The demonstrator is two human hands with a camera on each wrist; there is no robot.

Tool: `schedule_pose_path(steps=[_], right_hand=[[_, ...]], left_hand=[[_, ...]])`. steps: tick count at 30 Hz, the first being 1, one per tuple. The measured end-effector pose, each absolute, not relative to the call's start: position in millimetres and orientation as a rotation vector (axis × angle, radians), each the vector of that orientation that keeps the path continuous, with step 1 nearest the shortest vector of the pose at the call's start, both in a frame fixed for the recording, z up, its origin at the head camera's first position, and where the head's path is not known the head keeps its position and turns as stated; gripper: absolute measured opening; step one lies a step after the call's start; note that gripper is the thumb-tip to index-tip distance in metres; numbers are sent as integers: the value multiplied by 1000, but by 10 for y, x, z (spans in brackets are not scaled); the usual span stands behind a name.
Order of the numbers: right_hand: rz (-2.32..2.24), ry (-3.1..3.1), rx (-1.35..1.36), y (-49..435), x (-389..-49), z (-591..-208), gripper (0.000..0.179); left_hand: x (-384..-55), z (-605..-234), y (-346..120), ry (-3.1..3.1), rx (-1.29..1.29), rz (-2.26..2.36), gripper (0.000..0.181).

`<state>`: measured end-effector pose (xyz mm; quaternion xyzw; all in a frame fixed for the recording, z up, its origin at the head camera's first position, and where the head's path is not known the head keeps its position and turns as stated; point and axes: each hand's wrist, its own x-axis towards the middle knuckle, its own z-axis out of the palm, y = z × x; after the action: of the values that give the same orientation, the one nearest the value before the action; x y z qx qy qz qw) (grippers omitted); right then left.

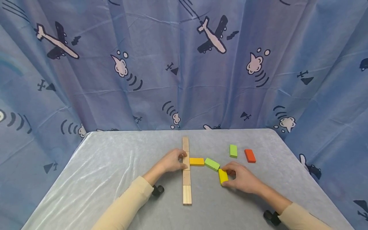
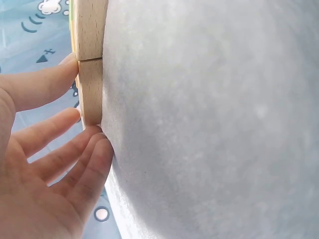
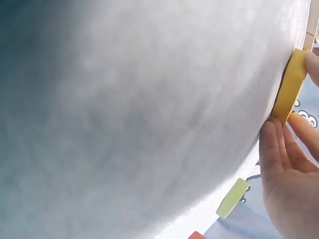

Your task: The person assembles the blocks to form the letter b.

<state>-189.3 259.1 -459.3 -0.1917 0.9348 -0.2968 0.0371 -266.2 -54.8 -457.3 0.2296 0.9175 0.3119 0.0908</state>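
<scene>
Plain wooden blocks [image 1: 187, 195] lie end to end in a straight row running away from me. My left hand [image 1: 172, 160] is at one block of this row, with its thumb near one end and its fingertips by the other; that wooden block [image 2: 91, 92] also shows in the left wrist view. My right hand [image 1: 242, 178] pinches a yellow block [image 1: 223, 177] between thumb and fingers, down at the cloth. The yellow block's far end is close to a tilted green block [image 1: 212, 164]. An orange-yellow block [image 1: 196, 162] lies between that green block and the wooden row.
Behind my right hand, a second green block [image 1: 233, 151] and a red block [image 1: 250, 156] lie apart on the grey cloth-covered table [image 1: 115, 150]. A blue curtain [image 1: 155, 64] printed with planes hangs beyond the table's back edge.
</scene>
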Motion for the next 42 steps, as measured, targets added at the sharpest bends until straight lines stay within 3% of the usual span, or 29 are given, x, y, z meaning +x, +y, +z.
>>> schedule_pose_path(steps=[17,29,42], right_hand=[[-894,2808,-662,2602,-1936,-4478,53],[-857,2786,-592,2671,-1995,-4305,38],[-867,2969,-574,2887,-2201,-4226,33]], left_hand=[[-2672,-4552,-560,2726,692,931,45],[-2665,-4556,-550,2721,679,920,46],[-2656,-4567,-549,2723,674,920,45]])
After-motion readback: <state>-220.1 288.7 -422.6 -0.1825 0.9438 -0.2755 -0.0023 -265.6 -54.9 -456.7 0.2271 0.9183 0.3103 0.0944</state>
